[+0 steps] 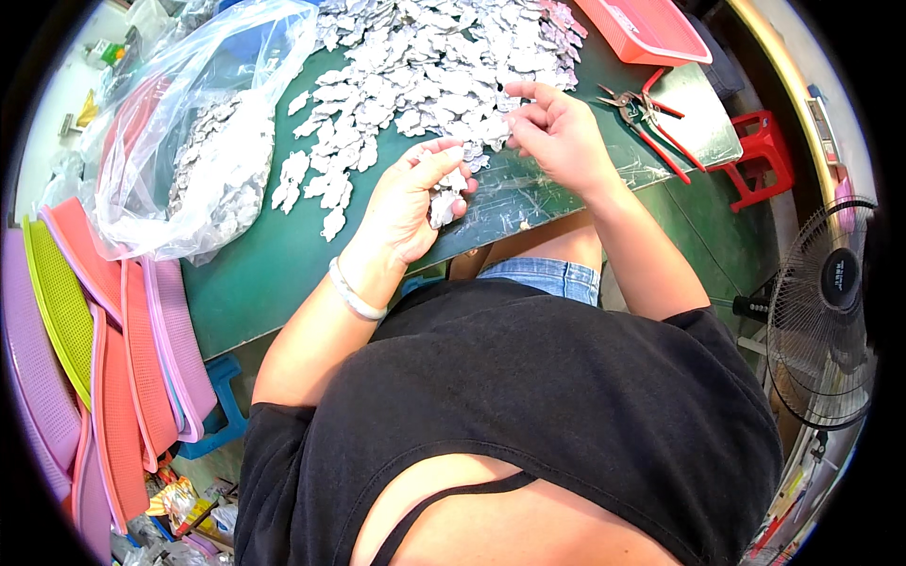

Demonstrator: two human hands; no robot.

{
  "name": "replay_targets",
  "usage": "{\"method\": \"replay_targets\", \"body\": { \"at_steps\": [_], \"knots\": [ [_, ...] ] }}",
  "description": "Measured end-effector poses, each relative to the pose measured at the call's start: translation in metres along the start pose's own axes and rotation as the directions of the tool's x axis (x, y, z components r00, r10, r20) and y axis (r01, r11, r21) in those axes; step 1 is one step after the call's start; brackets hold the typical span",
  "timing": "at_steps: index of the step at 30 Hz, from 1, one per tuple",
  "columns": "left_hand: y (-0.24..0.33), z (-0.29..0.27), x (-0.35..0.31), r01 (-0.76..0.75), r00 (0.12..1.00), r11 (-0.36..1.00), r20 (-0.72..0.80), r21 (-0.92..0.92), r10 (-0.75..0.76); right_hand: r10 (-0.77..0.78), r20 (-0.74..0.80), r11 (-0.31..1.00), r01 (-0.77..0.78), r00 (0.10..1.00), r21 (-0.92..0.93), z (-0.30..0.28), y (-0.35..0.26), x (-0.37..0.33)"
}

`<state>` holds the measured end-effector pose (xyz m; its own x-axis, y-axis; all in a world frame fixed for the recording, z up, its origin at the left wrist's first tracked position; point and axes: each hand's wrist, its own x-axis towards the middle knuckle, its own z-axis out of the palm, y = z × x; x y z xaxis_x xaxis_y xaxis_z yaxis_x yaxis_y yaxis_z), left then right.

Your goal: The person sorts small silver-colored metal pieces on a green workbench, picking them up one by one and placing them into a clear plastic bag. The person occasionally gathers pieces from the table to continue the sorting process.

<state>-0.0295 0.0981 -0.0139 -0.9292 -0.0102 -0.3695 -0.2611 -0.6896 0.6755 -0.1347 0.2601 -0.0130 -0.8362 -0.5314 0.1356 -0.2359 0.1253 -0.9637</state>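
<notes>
Hundreds of small silvery pieces [425, 66], flat, leaf-like and dull grey, heaped across the far half of a green table [264, 264]; a loose spill trails toward its near edge. Clear plastic bag [189, 123] at the left edge, crumpled and glossy, slumped open with more pieces inside. Stack of mesh trays [104, 377], pink, orange and lime, stands on edge beside the left side, likely kept within reach. Red tray [642, 28] at the far right corner. Red-handled pliers [646, 118] lie near the right edge, untouched.

Left hand [406, 208] closed on a small stack of pieces at the near edge. Right hand [557, 127] beside it, fingertips pinched together at the heap's rim; whether on a piece, cannot tell.
</notes>
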Motion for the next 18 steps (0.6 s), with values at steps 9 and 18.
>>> {"method": "replay_targets", "body": {
  "at_steps": [9,18],
  "knots": [
    [-0.001,0.002,0.002,-0.017,0.997,1.0,-0.072,-0.006,0.017,-0.384,0.169,0.727,0.41,0.908,-0.551,-0.004,0.006,0.001],
    [-0.002,-0.006,0.001,-0.03,0.999,0.991,-0.017,-0.133,0.028,-0.466,0.222,0.57,0.482,0.856,-0.665,-0.003,0.018,-0.001]
  ]
}}
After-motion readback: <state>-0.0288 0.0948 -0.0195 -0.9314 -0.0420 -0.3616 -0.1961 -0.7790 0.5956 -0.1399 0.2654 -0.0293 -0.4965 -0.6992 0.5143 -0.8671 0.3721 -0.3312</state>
